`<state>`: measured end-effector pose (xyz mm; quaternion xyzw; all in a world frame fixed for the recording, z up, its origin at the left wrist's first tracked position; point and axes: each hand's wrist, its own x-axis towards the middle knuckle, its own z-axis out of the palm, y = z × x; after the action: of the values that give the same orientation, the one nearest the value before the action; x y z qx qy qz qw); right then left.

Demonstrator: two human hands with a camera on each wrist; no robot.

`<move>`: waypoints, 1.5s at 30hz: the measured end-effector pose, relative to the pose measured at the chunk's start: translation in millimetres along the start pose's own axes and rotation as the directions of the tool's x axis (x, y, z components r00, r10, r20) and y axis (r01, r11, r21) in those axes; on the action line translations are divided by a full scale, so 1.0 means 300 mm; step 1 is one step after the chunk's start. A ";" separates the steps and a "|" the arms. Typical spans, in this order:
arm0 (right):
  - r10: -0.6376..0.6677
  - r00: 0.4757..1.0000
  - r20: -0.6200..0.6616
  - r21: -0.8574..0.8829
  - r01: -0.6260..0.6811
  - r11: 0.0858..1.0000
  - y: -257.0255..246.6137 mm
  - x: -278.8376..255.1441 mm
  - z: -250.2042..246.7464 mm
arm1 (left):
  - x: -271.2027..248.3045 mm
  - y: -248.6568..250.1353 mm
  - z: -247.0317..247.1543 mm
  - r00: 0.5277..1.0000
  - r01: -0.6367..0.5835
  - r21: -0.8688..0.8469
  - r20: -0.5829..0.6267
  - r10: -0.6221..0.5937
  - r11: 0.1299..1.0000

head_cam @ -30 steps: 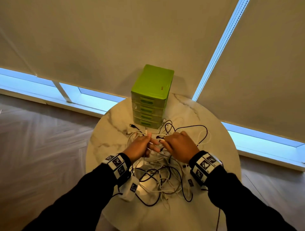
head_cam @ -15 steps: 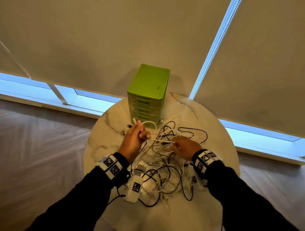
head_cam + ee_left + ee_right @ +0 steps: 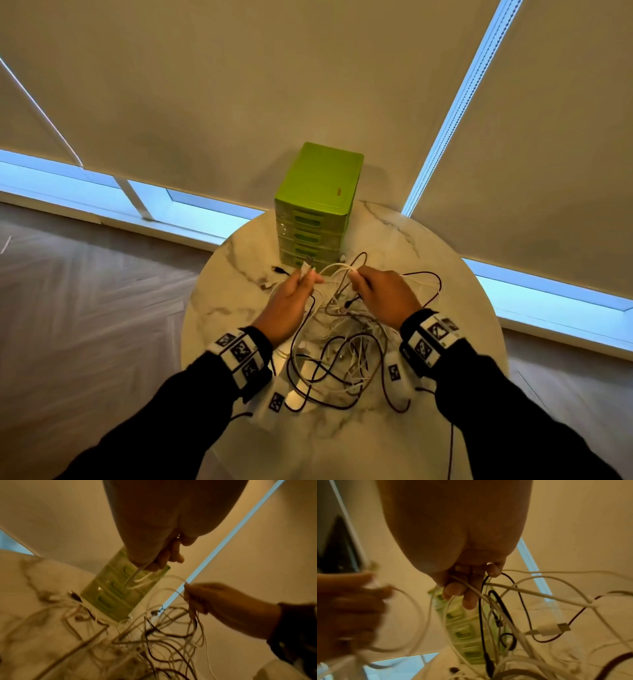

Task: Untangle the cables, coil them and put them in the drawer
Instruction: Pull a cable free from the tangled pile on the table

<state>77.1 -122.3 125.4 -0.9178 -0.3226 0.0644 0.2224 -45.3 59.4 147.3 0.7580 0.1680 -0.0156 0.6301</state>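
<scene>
A tangle of white and black cables (image 3: pixel 342 353) lies on the round marble table (image 3: pixel 455 274) in front of a green drawer unit (image 3: pixel 318 205) whose drawers are all shut. My left hand (image 3: pixel 301 279) pinches a white cable (image 3: pixel 137 576) near its plug end, lifted just in front of the drawers. My right hand (image 3: pixel 359 277) grips the same white cable (image 3: pixel 477 589) a short way along, with black and white strands hanging from it into the pile. The two hands are close together above the far part of the tangle.
Loose plug ends (image 3: pixel 279 270) lie on the marble left of the drawer unit. A white USB plug (image 3: pixel 549 628) hangs among the strands at the right. Drawn roller blinds (image 3: pixel 239 102) stand right behind the table. Wood floor (image 3: pixel 85 308) lies to the left.
Both hands have risen from the pile and moved toward the drawer unit, pulling a white cable up between them; the right hand has come forward level with the left.
</scene>
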 end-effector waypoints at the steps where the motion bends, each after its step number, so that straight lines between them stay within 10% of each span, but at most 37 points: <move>1: -0.029 0.999 0.021 -0.015 0.029 0.999 -0.048 -0.019 0.006 | 0.004 -0.002 0.033 1.000 0.007 -0.018 -0.003 -0.007 1.000; 11: -0.138 0.955 0.261 0.189 0.090 0.978 -0.108 -0.127 0.052 | 0.062 0.003 0.102 0.998 0.052 -0.227 0.040 -0.044 0.973; 15: -0.025 0.906 0.421 0.030 0.014 0.999 0.043 -0.096 0.107 | 0.040 0.056 0.031 0.990 -0.069 -0.202 -0.136 0.041 0.977; 26: 0.180 0.923 0.340 -0.255 -0.094 0.962 0.230 -0.033 0.036 | 0.042 0.113 -0.256 0.833 -0.330 -0.354 -0.545 0.094 0.875; 32: 0.044 0.991 0.128 -0.087 -0.033 0.996 0.039 -0.006 -0.026 | -0.012 0.096 -0.159 0.924 -0.338 0.026 -0.179 0.337 0.941; 39: -0.285 0.959 -0.003 0.218 0.279 0.935 -0.098 -0.055 -0.048 | 0.036 -0.003 0.035 0.994 0.080 -0.038 0.072 -0.077 0.996; 45: -0.191 0.958 0.215 0.131 0.166 0.977 -0.073 -0.117 0.041 | 0.038 0.018 0.073 0.999 -0.027 -0.061 0.027 0.029 0.998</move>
<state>34.1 -124.4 123.5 -0.8575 -0.4234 0.1662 0.2403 -28.9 40.1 145.0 0.7403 0.1490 -0.0120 0.6554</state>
